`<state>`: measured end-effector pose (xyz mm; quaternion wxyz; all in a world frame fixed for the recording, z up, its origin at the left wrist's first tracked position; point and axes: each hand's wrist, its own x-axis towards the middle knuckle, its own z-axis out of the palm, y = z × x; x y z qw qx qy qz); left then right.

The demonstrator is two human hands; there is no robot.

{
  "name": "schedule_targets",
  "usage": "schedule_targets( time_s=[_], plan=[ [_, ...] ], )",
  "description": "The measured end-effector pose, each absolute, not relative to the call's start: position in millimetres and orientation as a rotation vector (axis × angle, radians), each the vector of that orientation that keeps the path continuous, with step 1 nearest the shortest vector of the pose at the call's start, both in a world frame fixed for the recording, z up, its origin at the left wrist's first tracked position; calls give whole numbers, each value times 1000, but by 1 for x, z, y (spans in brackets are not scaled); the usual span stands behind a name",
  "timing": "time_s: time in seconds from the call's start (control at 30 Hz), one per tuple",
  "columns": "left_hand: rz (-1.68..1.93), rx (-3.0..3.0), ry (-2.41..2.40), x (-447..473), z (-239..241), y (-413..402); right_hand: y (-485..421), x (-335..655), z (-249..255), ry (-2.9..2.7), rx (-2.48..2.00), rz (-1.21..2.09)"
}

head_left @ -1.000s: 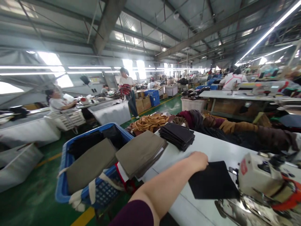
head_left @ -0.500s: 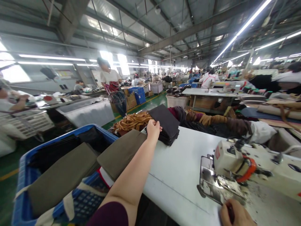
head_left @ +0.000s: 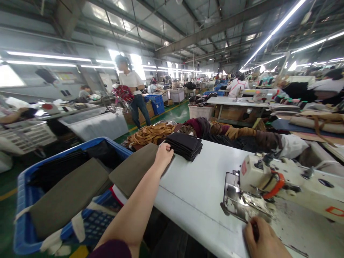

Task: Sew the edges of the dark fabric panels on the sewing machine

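My left hand [head_left: 163, 157] reaches out with bent fingers closed at the far right corner of an olive fabric panel [head_left: 135, 168], which lies along the table's left edge. Just beyond those fingers rests a stack of dark fabric pieces [head_left: 185, 145], flat on the white table [head_left: 196, 186]. At the lower right, my right hand [head_left: 264, 238] is curled beside the metal plate of a sewing machine [head_left: 258, 175]. Something small and dark shows between its thumb and fingers, too unclear to name.
A blue crate [head_left: 24, 200] on the left holds black fabric and another olive panel [head_left: 70, 193]. Tan straps [head_left: 152, 133] and bundled garments [head_left: 228, 132] line the table's far side. A person [head_left: 131, 89] stands beyond, holding something red.
My left hand has let go of the dark fabric, which now lies flat on its stack, and has drawn back to the olive panel's corner. My right hand stays by the machine.
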<state>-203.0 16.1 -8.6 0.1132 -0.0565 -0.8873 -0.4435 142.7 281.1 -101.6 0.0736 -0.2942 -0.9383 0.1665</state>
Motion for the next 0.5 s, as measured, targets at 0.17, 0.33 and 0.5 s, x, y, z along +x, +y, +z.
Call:
schedule_targets(
  time_s=[0.17,0.33,0.5],
  plan=[
    [-918,-363,-2811,-161,-13,-65,275,143,-96,-2779,-849,450],
    [-518,-582,-3016,-146,-12,-113,277,143,-93,-2808,-846,433],
    [-471,-722,-3060,-154,-6,-120,276,144,-93,-2845,-888,409]
  ],
)
